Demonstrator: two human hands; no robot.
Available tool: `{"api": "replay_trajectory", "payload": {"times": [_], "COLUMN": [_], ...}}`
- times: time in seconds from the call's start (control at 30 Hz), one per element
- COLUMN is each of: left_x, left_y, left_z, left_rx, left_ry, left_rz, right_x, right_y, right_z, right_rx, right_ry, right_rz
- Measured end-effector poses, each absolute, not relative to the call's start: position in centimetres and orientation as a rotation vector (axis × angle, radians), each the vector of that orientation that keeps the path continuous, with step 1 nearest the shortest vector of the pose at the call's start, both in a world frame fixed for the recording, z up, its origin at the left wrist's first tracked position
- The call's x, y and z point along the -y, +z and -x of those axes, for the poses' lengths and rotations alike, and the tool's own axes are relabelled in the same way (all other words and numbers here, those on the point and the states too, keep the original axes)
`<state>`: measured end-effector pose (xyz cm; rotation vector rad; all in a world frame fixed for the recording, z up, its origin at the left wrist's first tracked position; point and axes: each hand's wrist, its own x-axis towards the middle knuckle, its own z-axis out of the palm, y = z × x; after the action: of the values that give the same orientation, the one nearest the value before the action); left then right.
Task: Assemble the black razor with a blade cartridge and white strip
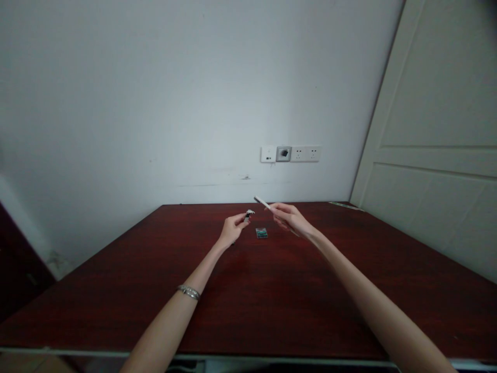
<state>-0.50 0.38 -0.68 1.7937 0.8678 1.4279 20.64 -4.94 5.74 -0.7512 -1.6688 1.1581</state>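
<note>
My left hand [234, 228] is closed, pinching a small object with a pale, curved top and a dark and grey lower part [247, 215]. What kind of object it is I cannot make out. My right hand [289, 217] is closed round a slim white stick with a dark tip [262, 202], tilted so that the tip points up and to the left. The stick and the small object are near each other but apart. Between and just below the hands, a small clear and teal box [261, 233] lies on the table.
The dark red-brown table [272, 311] reaches back to a white wall [194, 103]. Wall sockets [306, 154] sit above its far edge. A pale panelled door [435, 129] stands at the right. A flat thin strip [345, 206] lies at the far right corner.
</note>
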Motion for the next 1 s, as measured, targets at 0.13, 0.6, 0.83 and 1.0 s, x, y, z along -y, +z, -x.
{"api": "replay_trajectory", "payload": {"times": [0.13, 0.6, 0.83, 1.0], "left_x": [-0.5, -0.8, -0.2, 1.0], "left_y": [-0.8, -1.3, -0.9, -0.5], "left_z": [0.7, 0.8, 0.4, -0.4], "left_rx": [-0.869, -0.905, -0.814, -0.729], "left_ry": [1.419, 1.354, 1.296, 1.162], "left_rz": [-1.834, -2.013, -1.813, -1.596], "right_x": [5.1, 6.1, 5.6, 4.7], "right_y": [6.4, 7.8, 6.6, 3.2], "right_z": [-22.3, -21.4, -21.3, -19.8], "right_rx": [1.947, 2.211, 1.953, 1.718], "right_ry": [0.975, 0.716, 0.768, 0.670], "right_rz": [0.846, 0.796, 0.839, 0.865]}}
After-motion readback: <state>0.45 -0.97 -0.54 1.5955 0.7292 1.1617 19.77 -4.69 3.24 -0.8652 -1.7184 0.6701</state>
